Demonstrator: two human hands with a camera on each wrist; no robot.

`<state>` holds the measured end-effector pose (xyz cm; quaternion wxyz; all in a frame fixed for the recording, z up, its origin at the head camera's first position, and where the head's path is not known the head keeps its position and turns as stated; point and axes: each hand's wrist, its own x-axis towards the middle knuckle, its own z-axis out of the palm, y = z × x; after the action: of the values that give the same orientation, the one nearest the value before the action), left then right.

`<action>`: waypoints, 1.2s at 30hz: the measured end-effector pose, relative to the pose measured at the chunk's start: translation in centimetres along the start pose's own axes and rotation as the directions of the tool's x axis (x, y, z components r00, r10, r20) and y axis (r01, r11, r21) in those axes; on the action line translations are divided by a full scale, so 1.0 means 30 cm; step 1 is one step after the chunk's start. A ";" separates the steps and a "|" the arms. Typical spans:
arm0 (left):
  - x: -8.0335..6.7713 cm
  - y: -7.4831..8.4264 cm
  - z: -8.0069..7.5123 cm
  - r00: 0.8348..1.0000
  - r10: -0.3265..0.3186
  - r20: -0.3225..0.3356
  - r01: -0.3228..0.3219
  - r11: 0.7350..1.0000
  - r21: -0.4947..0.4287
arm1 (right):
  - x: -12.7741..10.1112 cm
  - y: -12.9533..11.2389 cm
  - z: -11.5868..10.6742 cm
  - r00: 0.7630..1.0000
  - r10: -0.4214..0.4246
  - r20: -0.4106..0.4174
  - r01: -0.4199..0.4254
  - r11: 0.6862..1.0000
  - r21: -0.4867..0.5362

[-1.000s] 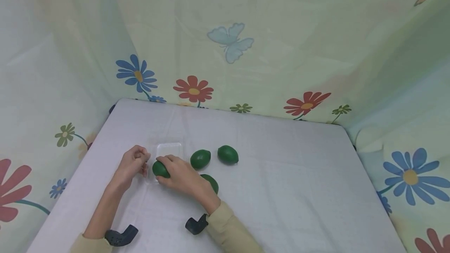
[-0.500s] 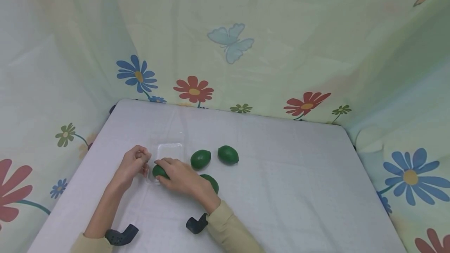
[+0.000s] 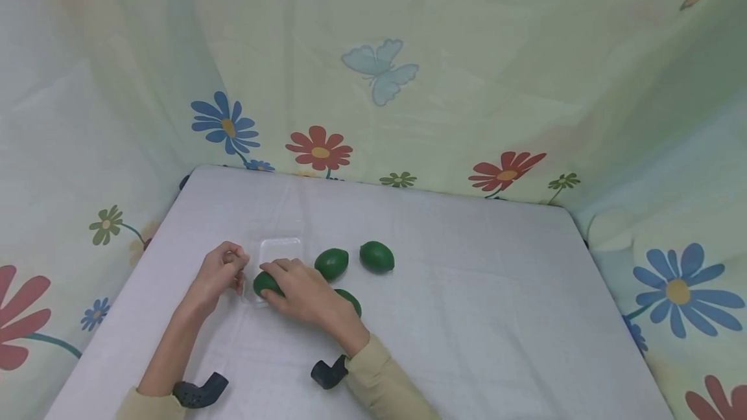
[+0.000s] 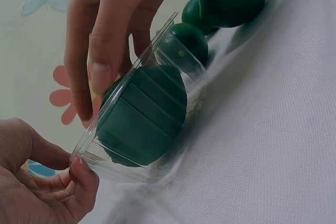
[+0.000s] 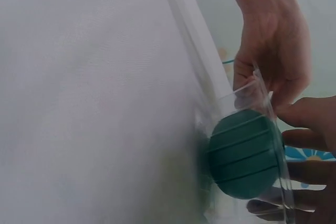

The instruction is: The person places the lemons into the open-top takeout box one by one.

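In the head view, a clear plastic container (image 3: 281, 248) lies at left on the white-covered table. My left hand (image 3: 219, 271) pinches its left rim between thumb and fingers, as the left wrist view also shows. A green lime (image 4: 144, 119) sits inside the container's near part, seen through the ribbed wall. Over it reaches my right hand (image 3: 306, 291), thumb on one side of the lime and fingers on the other. The right wrist view shows those fingers (image 5: 307, 171) spread across the rim around the lime.
Three more limes lie on the table to the container's right: one lime (image 3: 331, 264) close by, another lime (image 3: 377, 256) farther right, and a third lime (image 3: 350, 301) partly hidden behind my right wrist. A flowered curtain (image 3: 373, 128) hangs behind the table.
The lime and my right hand have shifted very slightly toward the near side within the container. My left hand has stayed at the rim. The other limes have not moved.
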<state>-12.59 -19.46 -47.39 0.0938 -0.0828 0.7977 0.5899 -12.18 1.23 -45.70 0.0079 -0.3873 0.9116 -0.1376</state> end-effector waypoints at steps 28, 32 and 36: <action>0.001 0.009 -0.012 1.000 -0.008 -0.001 0.008 1.000 0.014 | -0.285 0.145 -0.115 0.919 -0.025 -0.394 0.044 0.998 0.041; -0.003 0.009 -0.008 1.000 -0.006 0.004 0.006 1.000 0.017 | -0.302 0.182 -0.108 0.910 -0.003 -0.414 0.015 1.000 0.025; -0.006 0.006 -0.003 1.000 -0.006 0.008 0.006 1.000 0.017 | -0.321 0.225 -0.101 0.895 0.047 -0.444 -0.023 0.998 0.058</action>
<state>-12.47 -19.50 -47.14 0.0994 -0.0819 0.8022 0.5831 -10.55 13.25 -45.41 -0.1883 -0.3289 0.8923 -0.2453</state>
